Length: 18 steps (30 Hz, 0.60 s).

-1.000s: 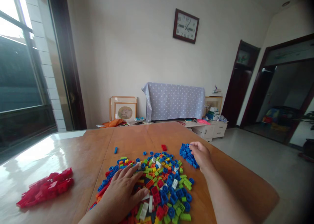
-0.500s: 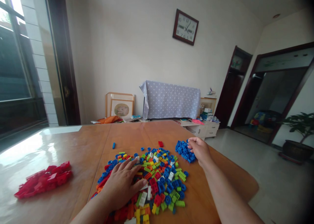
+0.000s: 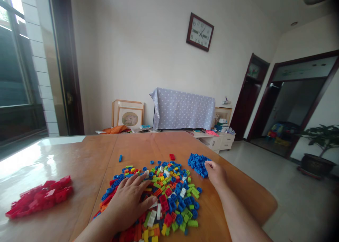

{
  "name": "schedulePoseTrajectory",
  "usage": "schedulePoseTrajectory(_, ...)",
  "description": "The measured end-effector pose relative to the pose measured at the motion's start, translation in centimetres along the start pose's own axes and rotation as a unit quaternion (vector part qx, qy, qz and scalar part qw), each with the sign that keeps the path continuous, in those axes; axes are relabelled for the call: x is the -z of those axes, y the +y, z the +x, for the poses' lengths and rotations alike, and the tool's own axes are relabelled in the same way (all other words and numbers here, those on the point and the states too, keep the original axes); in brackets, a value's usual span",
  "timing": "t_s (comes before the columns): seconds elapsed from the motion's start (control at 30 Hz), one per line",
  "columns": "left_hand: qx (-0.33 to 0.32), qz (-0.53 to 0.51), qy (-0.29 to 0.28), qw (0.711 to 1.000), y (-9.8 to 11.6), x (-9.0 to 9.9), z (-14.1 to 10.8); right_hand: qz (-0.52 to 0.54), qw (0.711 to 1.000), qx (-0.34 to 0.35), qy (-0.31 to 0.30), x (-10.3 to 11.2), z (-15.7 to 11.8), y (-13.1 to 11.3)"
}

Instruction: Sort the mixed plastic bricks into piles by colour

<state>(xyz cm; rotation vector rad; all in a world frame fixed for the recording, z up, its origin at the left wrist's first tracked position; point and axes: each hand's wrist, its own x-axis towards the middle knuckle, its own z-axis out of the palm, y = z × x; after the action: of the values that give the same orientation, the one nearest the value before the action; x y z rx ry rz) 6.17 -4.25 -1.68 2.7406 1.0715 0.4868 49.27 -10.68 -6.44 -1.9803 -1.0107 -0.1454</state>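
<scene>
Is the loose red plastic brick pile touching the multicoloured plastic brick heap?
Apart: the head view shows glossy brown tabletop between red pile and multicoloured heap.

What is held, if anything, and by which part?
The left hand, spread over mixed bricks, holds nothing visible; whether the right hand, at the blue pile, holds anything cannot be told.

Across from me: dark-framed clock (image 3: 200, 31) high on pale wall (image 3: 132, 51). Below, spotted grey cloth (image 3: 185, 109), draped. Framed picture (image 3: 129, 119) upright near it, something orange (image 3: 115, 129) beside. White cabinet (image 3: 227, 141), small boxes (image 3: 221, 126) above. Dark door (image 3: 241, 104). Leafy plant (image 3: 321, 137) in a dark pot (image 3: 316, 164), near an open doorway (image 3: 293, 107).
</scene>
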Motion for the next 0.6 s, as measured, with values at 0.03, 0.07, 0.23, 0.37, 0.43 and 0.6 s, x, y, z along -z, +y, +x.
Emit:
schedulePoseTrajectory(0.03, -0.001, 0.000, 0.002, 1.000, 0.0, -0.1, 0.0, -0.005, 1.000, 0.004, -0.004, 0.0, 0.0, 0.1)
schedulePoseTrajectory(0.07, -0.003, 0.000, 0.005, 1.000, -0.1, -0.1, 0.0, -0.008, 1.000, 0.006, -0.007, 0.0, 0.1, 0.1)
schedulePoseTrajectory(0.23, -0.004, 0.000, 0.010, 1.000, -0.2, -0.3, 0.0, -0.009, 1.000, 0.005, 0.001, 0.2, -0.1, -0.1)
schedulePoseTrajectory(0.37, -0.003, 0.007, -0.002, 1.000, -0.1, -0.1, 0.0, 0.008, 1.000, 0.000, 0.009, 0.5, -0.5, -0.6)
schedulePoseTrajectory(0.43, -0.007, 0.007, -0.004, 1.000, 0.0, 0.0, 0.1, 0.022, 1.000, 0.003, 0.003, 0.7, -0.9, -1.1)
schedulePoseTrajectory(0.6, -0.012, 0.008, 0.000, 1.000, -0.1, -0.1, 0.2, 0.061, 0.996, 0.024, -0.065, 0.9, -1.9, -3.0)
